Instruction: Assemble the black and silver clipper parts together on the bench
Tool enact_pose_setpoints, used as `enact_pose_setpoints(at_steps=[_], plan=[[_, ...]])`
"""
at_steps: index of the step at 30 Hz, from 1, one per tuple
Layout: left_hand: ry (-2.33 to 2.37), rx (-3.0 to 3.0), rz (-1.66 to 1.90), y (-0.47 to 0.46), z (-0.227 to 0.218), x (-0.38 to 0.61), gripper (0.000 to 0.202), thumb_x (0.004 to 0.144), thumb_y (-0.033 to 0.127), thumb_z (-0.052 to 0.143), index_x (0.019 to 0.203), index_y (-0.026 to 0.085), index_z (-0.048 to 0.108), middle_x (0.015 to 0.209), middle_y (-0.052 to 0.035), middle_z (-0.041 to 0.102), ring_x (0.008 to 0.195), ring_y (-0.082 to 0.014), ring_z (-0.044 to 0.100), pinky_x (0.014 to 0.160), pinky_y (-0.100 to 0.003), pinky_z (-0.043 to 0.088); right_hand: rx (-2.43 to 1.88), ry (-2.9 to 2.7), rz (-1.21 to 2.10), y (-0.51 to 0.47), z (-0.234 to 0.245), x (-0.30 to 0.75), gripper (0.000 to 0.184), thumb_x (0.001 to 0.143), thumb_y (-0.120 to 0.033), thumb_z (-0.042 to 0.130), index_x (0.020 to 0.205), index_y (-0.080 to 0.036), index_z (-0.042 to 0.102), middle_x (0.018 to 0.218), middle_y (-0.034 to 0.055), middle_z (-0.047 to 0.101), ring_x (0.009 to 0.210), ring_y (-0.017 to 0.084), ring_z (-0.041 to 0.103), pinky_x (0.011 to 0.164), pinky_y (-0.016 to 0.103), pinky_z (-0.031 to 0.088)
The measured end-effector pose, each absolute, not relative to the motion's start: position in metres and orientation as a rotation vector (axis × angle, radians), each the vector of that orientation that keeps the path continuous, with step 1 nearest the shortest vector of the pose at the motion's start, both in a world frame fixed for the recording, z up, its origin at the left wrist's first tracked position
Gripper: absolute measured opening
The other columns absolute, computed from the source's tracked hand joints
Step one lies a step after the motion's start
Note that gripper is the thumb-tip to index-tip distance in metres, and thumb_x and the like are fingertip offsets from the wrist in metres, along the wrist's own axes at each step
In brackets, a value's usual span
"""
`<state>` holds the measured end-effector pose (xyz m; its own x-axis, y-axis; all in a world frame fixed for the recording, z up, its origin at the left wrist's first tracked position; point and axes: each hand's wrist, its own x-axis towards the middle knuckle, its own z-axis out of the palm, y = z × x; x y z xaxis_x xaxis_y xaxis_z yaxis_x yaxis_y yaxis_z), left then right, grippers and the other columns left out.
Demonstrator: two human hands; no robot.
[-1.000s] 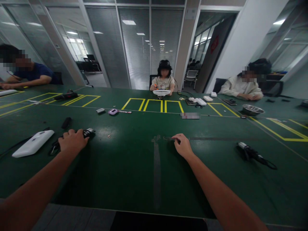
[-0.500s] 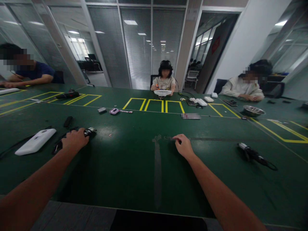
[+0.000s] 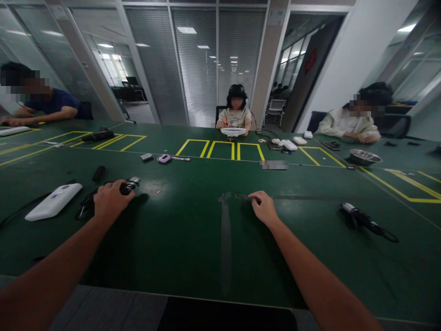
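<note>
My left hand [image 3: 112,197] is closed around a bundled black cable [image 3: 127,185] at the left of the green table. The cable's silvery-white connector end [image 3: 134,181] sticks out past my fingertips, and its dark loops show behind my hand. Part of the bundle is hidden under the palm. My right hand [image 3: 263,207] rests on the table near the middle, index finger stretched out and the other fingers loosely curled, with nothing seen in it. Left of the cable lies a white flat device [image 3: 54,201] with a black cord. A small black object [image 3: 98,173] sits just beyond my left hand.
Another bundled black cable [image 3: 367,221] lies at the right. Farther off are a metal bowl [image 3: 364,157], a lilac gadget with a strap [image 3: 164,158], a small grey item [image 3: 146,157] and yellow tape outlines [image 3: 222,143]. Three people sit across the table; the middle one holds a white object [image 3: 233,132].
My left hand has shifted slightly right and lifted a little, its fingers now curled round the cable. My right hand stays in nearly the same place.
</note>
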<state>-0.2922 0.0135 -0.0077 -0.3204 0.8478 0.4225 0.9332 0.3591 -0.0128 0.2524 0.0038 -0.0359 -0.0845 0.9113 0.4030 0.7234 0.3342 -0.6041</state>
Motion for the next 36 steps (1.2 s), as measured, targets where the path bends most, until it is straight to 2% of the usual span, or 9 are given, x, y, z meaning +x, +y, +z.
enact_pose_setpoints(at_steps=[5,8,11,16,23,26,29,32,36], plan=[[-1.936,-1.708,-0.682,0.024,0.007,-0.244,0.040,0.082,0.043,0.056,0.114,0.020,0.056,0.107,-0.0037,0.062,0.101,-0.0231,0.051,0.094,-0.036,0.040,-1.425,-1.844,0.315,0.005,-0.038,0.253,0.025,0.084,-0.016,0.049,0.094,-0.020,0.071,0.098,0.0053,0.062,0.084,0.016,0.059,0.078,0.033,0.051],[-1.742,-1.885,-0.848,0.027,0.017,-0.193,0.041,0.082,0.041,0.057,0.114,0.016,0.057,0.111,-0.0089,0.062,0.103,-0.0258,0.053,0.095,-0.038,0.038,-1.418,-1.852,0.282,0.005,-0.038,0.252,0.025,0.084,-0.015,0.048,0.093,-0.020,0.071,0.096,0.0058,0.062,0.083,0.016,0.059,0.077,0.034,0.051],[-1.584,-2.063,-0.965,0.023,0.021,-0.131,0.038,0.081,0.036,0.060,0.114,0.017,0.059,0.112,-0.0112,0.063,0.105,-0.0293,0.054,0.093,-0.042,0.038,-1.384,-1.888,0.221,0.003,-0.035,0.248,0.026,0.084,-0.014,0.047,0.095,-0.020,0.070,0.098,0.0064,0.061,0.087,0.018,0.059,0.081,0.036,0.050],[-1.257,-2.390,-1.104,0.013,0.014,-0.028,0.032,0.081,0.030,0.062,0.111,0.018,0.061,0.109,-0.0102,0.066,0.105,-0.0274,0.057,0.093,-0.042,0.037,-1.300,-1.949,0.157,-0.006,-0.026,0.236,0.039,0.082,-0.010,0.047,0.116,-0.022,0.064,0.107,0.0081,0.059,0.098,0.020,0.058,0.091,0.038,0.048],[-1.131,-2.601,-1.314,0.007,-0.005,0.033,0.035,0.079,0.028,0.065,0.112,0.019,0.060,0.108,-0.0093,0.065,0.102,-0.0268,0.057,0.090,-0.043,0.042,-1.207,-1.932,0.289,-0.012,-0.021,0.224,0.067,0.077,-0.009,0.052,0.142,-0.021,0.040,0.130,0.0111,0.050,0.119,0.023,0.051,0.106,0.041,0.040],[-1.126,-2.660,-1.460,0.002,-0.012,0.032,0.037,0.076,0.026,0.067,0.111,0.020,0.059,0.108,-0.0083,0.065,0.101,-0.0256,0.058,0.091,-0.042,0.045,-1.107,-1.912,0.393,-0.011,-0.022,0.217,0.063,0.075,-0.010,0.054,0.137,-0.019,0.044,0.132,0.0117,0.051,0.123,0.023,0.050,0.108,0.041,0.038],[-1.193,-2.724,-1.606,-0.003,-0.017,0.027,0.040,0.074,0.024,0.068,0.112,0.020,0.058,0.107,-0.0076,0.065,0.099,-0.0235,0.060,0.090,-0.040,0.048,-1.105,-1.884,0.487,-0.011,-0.023,0.209,0.044,0.077,-0.013,0.054,0.120,-0.017,0.056,0.114,0.0096,0.063,0.105,0.022,0.060,0.096,0.038,0.046],[-1.289,-2.816,-1.653,-0.005,-0.019,0.025,0.041,0.073,0.024,0.068,0.113,0.020,0.057,0.106,-0.0075,0.065,0.097,-0.0222,0.062,0.088,-0.037,0.050,-1.184,-1.886,0.526,-0.012,-0.025,0.208,0.027,0.080,-0.015,0.051,0.105,-0.016,0.061,0.094,0.0060,0.068,0.085,0.018,0.063,0.081,0.032,0.050],[-1.280,-2.939,-1.600,-0.006,-0.019,0.028,0.044,0.074,0.022,0.066,0.117,0.020,0.056,0.110,-0.0080,0.064,0.101,-0.0234,0.062,0.092,-0.038,0.049,-1.269,-1.861,0.509,-0.012,-0.030,0.212,0.023,0.079,-0.014,0.050,0.098,-0.016,0.062,0.089,0.0055,0.068,0.079,0.018,0.062,0.075,0.030,0.048]])
